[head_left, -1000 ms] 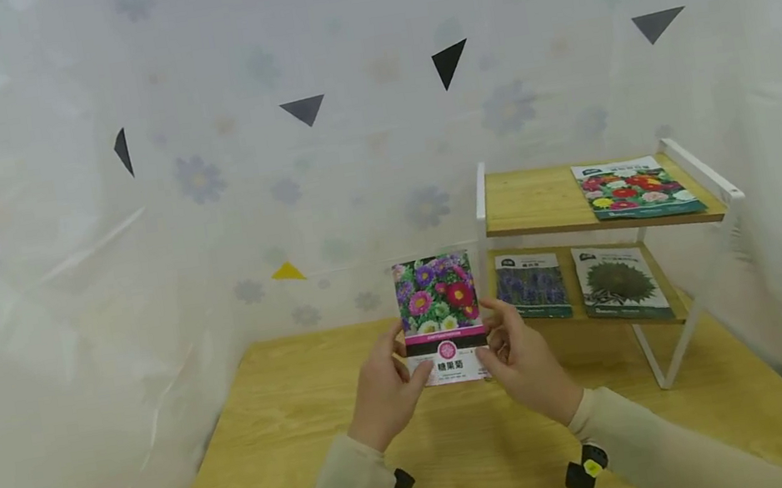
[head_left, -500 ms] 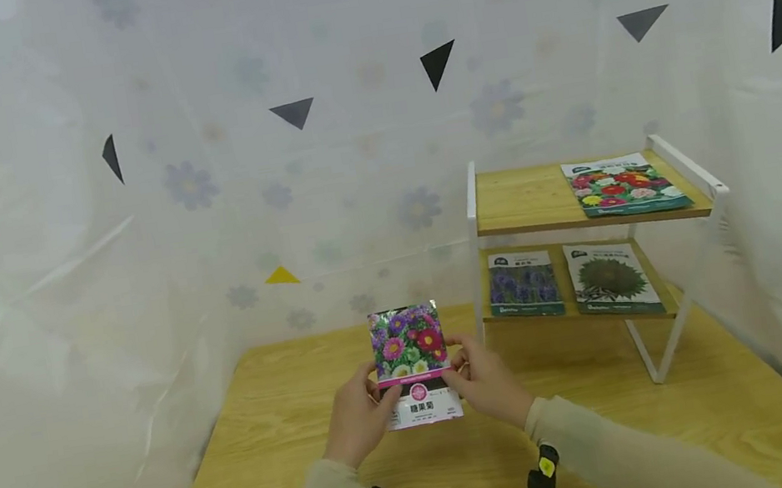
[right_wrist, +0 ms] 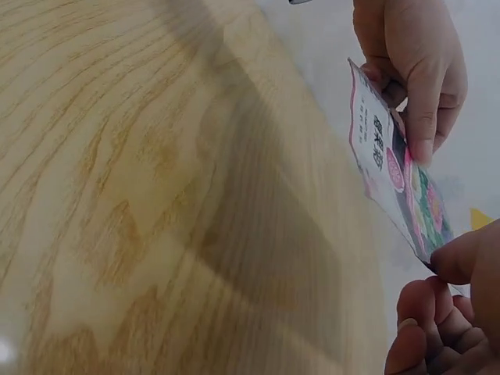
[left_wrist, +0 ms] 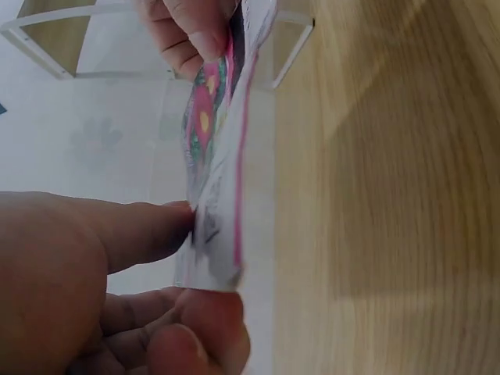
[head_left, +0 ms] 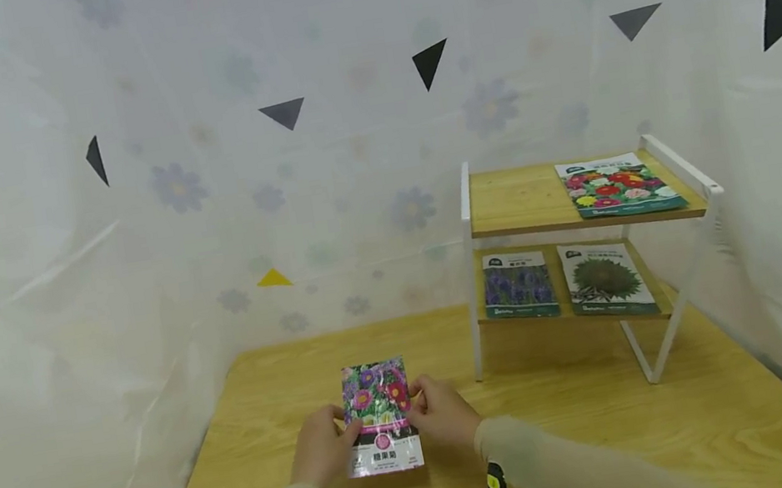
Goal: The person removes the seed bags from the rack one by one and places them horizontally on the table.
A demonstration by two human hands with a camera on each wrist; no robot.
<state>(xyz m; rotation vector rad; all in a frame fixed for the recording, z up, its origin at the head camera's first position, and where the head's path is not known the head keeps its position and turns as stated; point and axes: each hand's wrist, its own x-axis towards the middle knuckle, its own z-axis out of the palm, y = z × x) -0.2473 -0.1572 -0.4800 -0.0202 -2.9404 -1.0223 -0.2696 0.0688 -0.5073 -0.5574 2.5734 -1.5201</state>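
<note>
A flower seed packet (head_left: 379,419) with pink, purple and red blooms is held face up between both hands, above the wooden table. My left hand (head_left: 321,448) pinches its left edge, thumb on the front; in the left wrist view the thumb and curled fingers of the left hand (left_wrist: 141,289) grip the packet (left_wrist: 215,180). On the opposite edge my right hand (head_left: 443,413) pinches it. The right wrist view shows the right hand (right_wrist: 461,297) with its thumb on the packet (right_wrist: 391,156), seen at a slant. Fingers behind the packet are partly hidden.
A two-tier rack with a wooden top shelf (head_left: 517,200) stands at the back right. On top lies a red-flower packet (head_left: 617,185); below lie a lavender packet (head_left: 519,285) and a sunflower-like packet (head_left: 607,279). A patterned curtain (head_left: 348,158) surrounds the table (head_left: 270,397).
Both hands have moved down and to the left in the head view, carrying the packet lower over the table. Their pinch on its sides remains. The head view has shifted slightly.
</note>
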